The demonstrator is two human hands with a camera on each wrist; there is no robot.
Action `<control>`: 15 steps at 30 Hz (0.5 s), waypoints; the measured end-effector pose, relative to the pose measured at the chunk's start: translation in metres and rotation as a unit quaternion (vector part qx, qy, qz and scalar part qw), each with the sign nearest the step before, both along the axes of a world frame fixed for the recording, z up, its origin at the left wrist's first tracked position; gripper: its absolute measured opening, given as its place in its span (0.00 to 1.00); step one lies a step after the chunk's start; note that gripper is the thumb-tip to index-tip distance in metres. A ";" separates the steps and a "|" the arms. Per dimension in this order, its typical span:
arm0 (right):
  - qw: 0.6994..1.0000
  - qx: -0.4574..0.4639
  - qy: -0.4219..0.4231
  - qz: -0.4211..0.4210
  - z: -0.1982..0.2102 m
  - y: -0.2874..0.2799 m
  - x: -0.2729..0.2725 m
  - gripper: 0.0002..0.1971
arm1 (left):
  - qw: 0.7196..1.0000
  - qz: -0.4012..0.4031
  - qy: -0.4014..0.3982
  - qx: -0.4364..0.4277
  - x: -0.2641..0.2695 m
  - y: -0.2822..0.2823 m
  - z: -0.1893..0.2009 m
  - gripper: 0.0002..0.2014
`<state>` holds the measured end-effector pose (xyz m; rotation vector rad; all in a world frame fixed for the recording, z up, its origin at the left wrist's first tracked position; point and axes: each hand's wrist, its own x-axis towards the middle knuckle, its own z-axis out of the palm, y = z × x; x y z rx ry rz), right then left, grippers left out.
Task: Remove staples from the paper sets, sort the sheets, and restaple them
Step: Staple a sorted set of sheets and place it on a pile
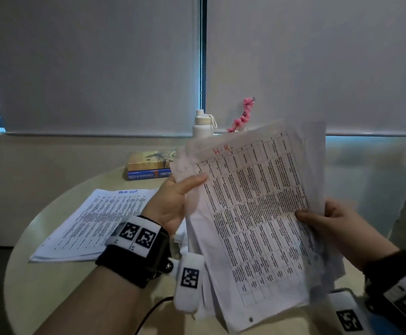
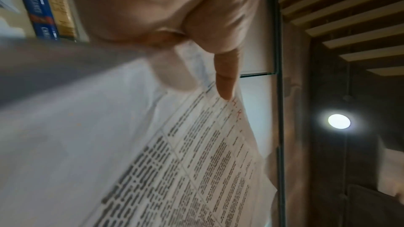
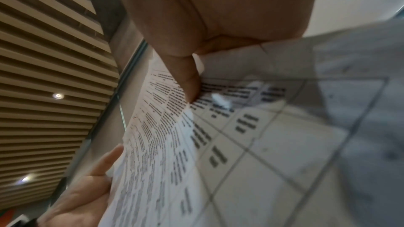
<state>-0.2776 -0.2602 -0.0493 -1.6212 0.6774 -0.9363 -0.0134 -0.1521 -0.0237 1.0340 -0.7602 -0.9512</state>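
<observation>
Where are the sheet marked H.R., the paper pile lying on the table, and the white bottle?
sheet marked H.R. (image 1: 252, 213), head view, middle of its printed table.
paper pile (image 1: 93, 221), head view, middle of its top page.
white bottle (image 1: 200, 129), head view, its body below the cap.

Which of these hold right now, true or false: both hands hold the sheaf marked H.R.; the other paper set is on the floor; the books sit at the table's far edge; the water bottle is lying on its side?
1. Both the left hand and the right hand hold the H.R. sheaf. True.
2. The other paper set is on the floor. False: it lies flat on the round table.
3. The books sit at the table's far edge. True.
4. The water bottle lies on its side. False: it stands upright.
</observation>
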 end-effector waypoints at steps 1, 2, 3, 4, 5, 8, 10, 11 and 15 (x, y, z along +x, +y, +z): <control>1.000 0.003 0.013 0.005 -0.003 -0.002 0.000 0.49 | 1.000 -0.012 0.010 0.000 -0.003 -0.002 -0.002 0.27; 1.000 0.003 0.020 0.014 -0.006 -0.001 0.001 0.49 | 1.000 -0.018 0.016 -0.002 -0.005 -0.004 -0.004 0.22; 0.999 0.007 0.025 0.023 -0.010 -0.003 0.001 0.48 | 1.000 -0.018 0.018 -0.005 -0.005 -0.007 -0.007 0.17; 0.999 0.013 0.027 0.029 -0.012 -0.003 0.002 0.47 | 1.000 -0.015 0.019 -0.008 -0.005 -0.009 -0.011 0.13; 0.999 0.022 0.040 0.027 -0.012 -0.004 0.002 0.46 | 1.000 -0.008 0.021 -0.004 -0.004 -0.012 -0.016 0.12; 0.996 0.029 0.076 -0.032 -0.011 -0.024 -0.001 0.17 | 0.999 0.006 0.033 0.018 0.000 -0.020 -0.030 0.14; 0.962 -0.076 0.193 -0.176 -0.014 -0.058 -0.009 0.06 | 0.998 0.011 0.046 0.029 0.002 -0.023 -0.039 0.14; 0.921 -0.130 0.294 -0.221 -0.015 -0.074 -0.013 0.05 | 0.998 0.010 0.054 0.034 0.003 -0.024 -0.044 0.14; 0.728 -0.166 0.647 -0.153 -0.030 -0.104 -0.018 0.25 | 0.996 0.016 0.059 0.066 0.009 -0.031 -0.059 0.14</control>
